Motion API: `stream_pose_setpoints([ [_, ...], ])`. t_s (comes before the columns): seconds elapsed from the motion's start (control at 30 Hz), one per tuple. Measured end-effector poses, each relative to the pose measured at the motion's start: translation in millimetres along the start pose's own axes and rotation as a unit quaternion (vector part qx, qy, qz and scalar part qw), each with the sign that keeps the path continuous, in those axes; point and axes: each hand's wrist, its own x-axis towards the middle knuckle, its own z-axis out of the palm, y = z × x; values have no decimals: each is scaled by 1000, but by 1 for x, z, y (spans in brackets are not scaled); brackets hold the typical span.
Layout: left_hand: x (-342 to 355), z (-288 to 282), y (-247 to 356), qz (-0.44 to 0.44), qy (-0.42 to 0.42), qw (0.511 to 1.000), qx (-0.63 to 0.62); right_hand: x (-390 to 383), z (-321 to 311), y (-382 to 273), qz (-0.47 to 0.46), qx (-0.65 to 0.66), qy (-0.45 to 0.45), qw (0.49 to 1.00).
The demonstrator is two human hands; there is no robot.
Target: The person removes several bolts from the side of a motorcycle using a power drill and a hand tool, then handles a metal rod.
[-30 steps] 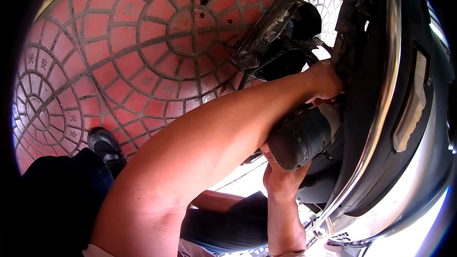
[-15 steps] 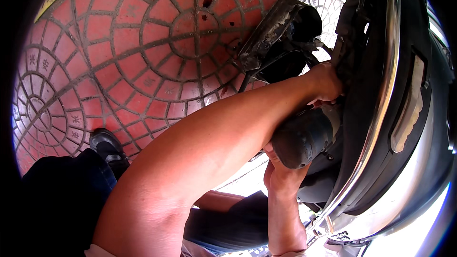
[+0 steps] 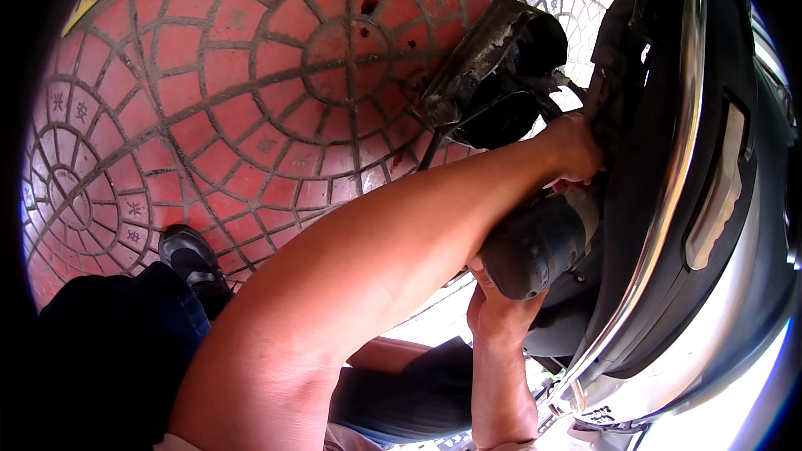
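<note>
Motorbike [image 3: 647, 200] is filling your right side, its dark rounded part [image 3: 530, 255] sitting between your curled left hand [image 3: 576, 150] and half-hidden right hand [image 3: 494, 305]; you're not showing what either is grasping, can't tell.

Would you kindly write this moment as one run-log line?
left hand: at vehicle, grip hidden | right hand: beneath dark rounded part, grip unclear | nearby: black hollow part, red paving
</note>
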Motion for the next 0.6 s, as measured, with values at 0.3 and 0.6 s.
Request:
stream_pose_setpoints([
  [0.3, -7, 3, 10, -84, 29, 992, -87, -1, -10, 2, -20, 10, -23, 999],
  [0.6, 16, 8, -12, 50, -35, 953, 298, -1, -7, 3, -9, 7, -8, 1000],
])
